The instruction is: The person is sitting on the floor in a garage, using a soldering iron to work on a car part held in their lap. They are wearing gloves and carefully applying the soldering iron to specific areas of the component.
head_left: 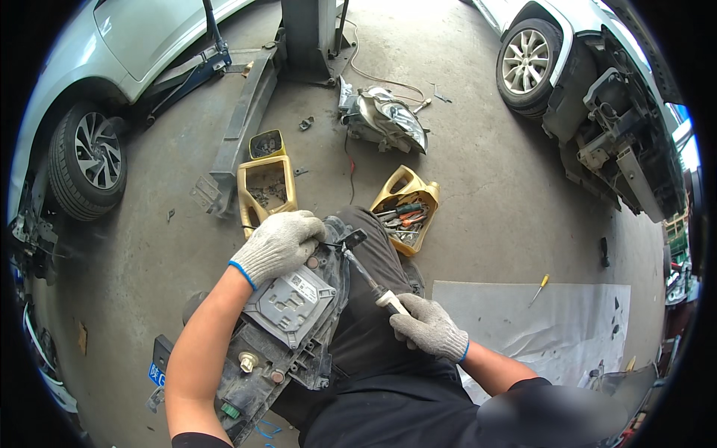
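Observation:
A car headlight housing lies back side up across my lap, with a grey square control module (291,305) fixed on it. My left hand (275,248), in a knitted glove, is closed over the housing's upper end, fingers pinched around a thin black strip (330,244). My gloved right hand (429,328) grips a soldering iron (385,297) by its white and black handle. The iron's metal tip reaches up and left to a black mounting tab (354,239) at the housing's edge, close to my left fingertips. Whether it touches the tab, I cannot tell.
Cut-open yellow jugs stand ahead: one (242,175) with small parts, another (426,240) with hand tools. Another headlight (385,119) lies beyond them. A yellow-handled screwdriver (540,290) rests on a pale sheet (523,317) at right. Cars flank both sides, near a lift post (308,37).

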Demonstrator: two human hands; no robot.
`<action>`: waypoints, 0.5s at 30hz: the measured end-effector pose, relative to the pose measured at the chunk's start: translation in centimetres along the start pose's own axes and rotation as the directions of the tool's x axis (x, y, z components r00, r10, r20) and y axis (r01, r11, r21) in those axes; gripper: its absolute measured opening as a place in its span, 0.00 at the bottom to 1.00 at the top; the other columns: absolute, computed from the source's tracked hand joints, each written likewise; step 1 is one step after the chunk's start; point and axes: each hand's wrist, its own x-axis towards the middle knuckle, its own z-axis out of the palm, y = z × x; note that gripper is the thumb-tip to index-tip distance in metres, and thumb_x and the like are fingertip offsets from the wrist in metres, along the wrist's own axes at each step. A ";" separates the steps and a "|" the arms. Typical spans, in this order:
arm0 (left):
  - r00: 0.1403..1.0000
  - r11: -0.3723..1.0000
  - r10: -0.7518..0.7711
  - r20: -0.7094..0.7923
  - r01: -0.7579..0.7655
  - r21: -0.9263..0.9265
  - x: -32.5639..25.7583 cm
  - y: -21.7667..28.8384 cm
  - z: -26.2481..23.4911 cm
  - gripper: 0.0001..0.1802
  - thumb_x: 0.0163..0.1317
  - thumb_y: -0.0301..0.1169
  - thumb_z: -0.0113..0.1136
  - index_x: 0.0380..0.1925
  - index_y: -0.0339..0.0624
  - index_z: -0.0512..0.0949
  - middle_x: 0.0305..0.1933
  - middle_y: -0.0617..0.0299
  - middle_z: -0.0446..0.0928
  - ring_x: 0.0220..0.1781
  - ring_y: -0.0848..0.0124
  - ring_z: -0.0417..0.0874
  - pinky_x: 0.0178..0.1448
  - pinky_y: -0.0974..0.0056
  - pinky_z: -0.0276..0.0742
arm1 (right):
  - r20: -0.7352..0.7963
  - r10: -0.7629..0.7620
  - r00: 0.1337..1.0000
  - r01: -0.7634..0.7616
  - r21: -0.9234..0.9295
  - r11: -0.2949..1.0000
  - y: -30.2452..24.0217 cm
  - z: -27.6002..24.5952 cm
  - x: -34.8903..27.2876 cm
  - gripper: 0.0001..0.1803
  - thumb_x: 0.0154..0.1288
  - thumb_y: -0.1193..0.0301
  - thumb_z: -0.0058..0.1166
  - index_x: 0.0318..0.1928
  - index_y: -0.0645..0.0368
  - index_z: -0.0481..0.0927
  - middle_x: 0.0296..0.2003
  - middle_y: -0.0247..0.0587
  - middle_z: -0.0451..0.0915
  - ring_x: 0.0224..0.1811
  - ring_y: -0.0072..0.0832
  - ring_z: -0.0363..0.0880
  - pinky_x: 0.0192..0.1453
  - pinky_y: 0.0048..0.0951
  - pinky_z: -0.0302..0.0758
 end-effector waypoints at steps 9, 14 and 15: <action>1.000 1.000 -0.007 -0.018 0.007 -0.021 -0.1 0.1 0.0 0.09 0.63 0.26 0.64 0.43 0.39 0.87 0.44 0.52 0.87 0.51 0.49 0.87 0.56 0.52 0.83 | 0.012 0.012 1.000 -0.012 0.001 1.000 -0.2 -0.1 0.0 0.23 0.75 0.62 0.55 0.66 0.55 0.80 0.29 0.32 0.81 0.25 0.19 0.78 0.32 0.27 0.78; 1.000 1.000 -0.009 -0.020 0.009 -0.001 -0.1 0.1 0.0 0.09 0.63 0.26 0.64 0.43 0.40 0.87 0.44 0.52 0.87 0.50 0.49 0.88 0.56 0.52 0.83 | 0.016 0.003 1.000 -0.003 0.001 1.000 0.0 -0.1 0.2 0.24 0.75 0.62 0.55 0.67 0.55 0.79 0.30 0.33 0.81 0.25 0.19 0.78 0.32 0.27 0.78; 1.000 1.000 -0.012 -0.019 0.012 -0.001 -0.1 0.1 0.0 0.09 0.63 0.26 0.64 0.43 0.40 0.87 0.44 0.52 0.87 0.50 0.49 0.88 0.56 0.52 0.83 | 0.017 0.005 1.000 -0.005 0.001 1.000 0.0 -0.1 0.2 0.24 0.75 0.62 0.55 0.67 0.55 0.79 0.30 0.33 0.81 0.25 0.19 0.78 0.32 0.27 0.78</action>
